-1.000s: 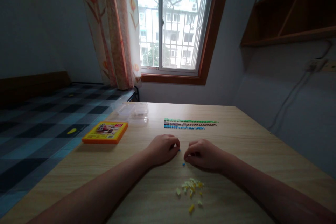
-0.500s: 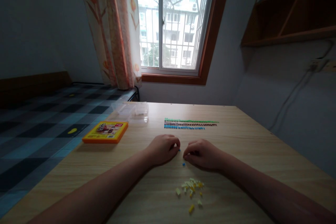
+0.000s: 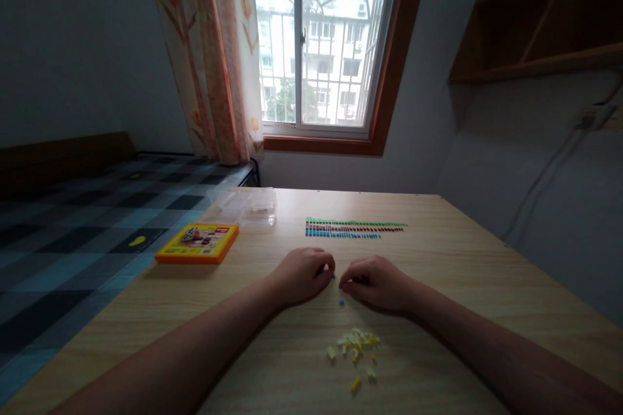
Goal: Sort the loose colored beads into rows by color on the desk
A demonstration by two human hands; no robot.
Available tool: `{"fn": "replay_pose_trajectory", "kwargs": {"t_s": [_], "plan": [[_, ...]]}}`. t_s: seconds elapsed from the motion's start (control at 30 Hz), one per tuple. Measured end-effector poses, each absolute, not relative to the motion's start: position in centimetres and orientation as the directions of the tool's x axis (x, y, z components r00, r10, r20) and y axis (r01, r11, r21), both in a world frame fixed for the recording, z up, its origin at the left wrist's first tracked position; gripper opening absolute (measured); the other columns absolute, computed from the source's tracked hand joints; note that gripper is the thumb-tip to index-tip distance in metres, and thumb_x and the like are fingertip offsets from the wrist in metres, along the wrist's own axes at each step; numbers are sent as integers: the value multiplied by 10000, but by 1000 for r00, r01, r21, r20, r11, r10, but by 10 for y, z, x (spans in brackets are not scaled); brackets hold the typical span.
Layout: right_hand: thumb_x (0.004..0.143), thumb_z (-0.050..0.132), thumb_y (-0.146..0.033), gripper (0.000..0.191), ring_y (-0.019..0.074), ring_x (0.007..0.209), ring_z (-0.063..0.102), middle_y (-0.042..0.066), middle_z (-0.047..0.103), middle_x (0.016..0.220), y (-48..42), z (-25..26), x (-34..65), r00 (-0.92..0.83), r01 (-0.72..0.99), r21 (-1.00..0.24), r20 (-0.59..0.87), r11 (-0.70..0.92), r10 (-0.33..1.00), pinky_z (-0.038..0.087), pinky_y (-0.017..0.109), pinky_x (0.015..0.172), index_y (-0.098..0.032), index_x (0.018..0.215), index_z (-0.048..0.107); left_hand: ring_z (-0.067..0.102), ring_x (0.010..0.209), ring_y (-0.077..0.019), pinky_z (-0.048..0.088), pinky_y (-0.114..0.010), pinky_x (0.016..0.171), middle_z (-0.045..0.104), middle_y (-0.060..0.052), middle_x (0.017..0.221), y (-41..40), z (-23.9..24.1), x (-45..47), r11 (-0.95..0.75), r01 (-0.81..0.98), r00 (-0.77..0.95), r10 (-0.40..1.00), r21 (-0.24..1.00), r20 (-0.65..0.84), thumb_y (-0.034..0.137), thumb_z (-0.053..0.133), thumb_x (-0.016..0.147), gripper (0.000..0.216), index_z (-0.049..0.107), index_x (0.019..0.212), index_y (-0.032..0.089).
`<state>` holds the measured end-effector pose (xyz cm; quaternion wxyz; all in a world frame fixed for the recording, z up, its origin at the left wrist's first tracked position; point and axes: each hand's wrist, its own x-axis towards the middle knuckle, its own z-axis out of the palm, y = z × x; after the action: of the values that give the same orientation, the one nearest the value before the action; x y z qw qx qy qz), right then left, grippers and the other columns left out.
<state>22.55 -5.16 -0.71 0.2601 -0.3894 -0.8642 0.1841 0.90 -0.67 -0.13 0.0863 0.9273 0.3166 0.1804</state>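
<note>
Your left hand (image 3: 302, 274) and right hand (image 3: 374, 281) curl knuckles-up, hiding the fingertips and any piece held. The blue piece (image 3: 341, 303) and pale pile (image 3: 355, 342) are too small to identify. Your forearms and the shelf (image 3: 535, 19) are cut off at the frame edges.

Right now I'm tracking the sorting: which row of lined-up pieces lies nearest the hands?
The blue row: it is the front one, closest to the left hand and right hand; the dark and green rows sit behind it.
</note>
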Motion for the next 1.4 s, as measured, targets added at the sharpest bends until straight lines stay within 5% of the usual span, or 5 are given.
{"fn": "replay_pose_trajectory", "kwargs": {"t_s": [1.4], "plan": [[822, 590, -212, 167, 116, 621, 573, 12, 691, 716, -51, -9, 226, -546, 580, -527, 316, 622, 776, 410, 216, 598, -204, 863, 751, 594, 737, -147, 412, -241, 670, 666, -7, 821, -9, 1, 9, -787, 553, 741, 614, 273, 271, 234, 537, 834, 149, 678, 880, 221]]}}
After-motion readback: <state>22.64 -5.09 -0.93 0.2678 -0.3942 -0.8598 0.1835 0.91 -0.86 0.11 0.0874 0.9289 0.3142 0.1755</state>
